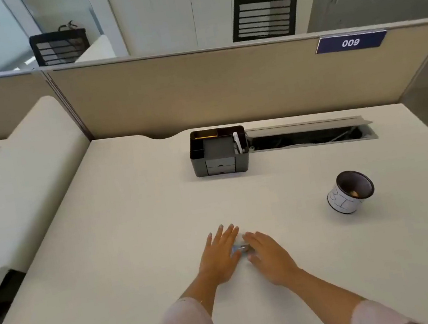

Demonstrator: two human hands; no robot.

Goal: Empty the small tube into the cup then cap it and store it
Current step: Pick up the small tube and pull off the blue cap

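Note:
A small tube [242, 248], bluish and blurred, lies low over the desk between my two hands. My left hand [221, 255] is at its left with fingers spread flat. My right hand [270, 257] is at its right, fingers extended and touching the tube's end. Whether either hand grips the tube is unclear. A white cup [347, 197] with a dark inside and black markings stands to the right, apart from the hands; something small and pale sits in it. A black desk organizer [218, 151] stands at the back of the desk.
The cream desk [136, 242] is bounded by a beige partition [196, 89] at the back. An open cable tray [311, 136] lies right of the organizer. A padded divider [15, 177] runs along the left. Office chairs stand beyond the partition.

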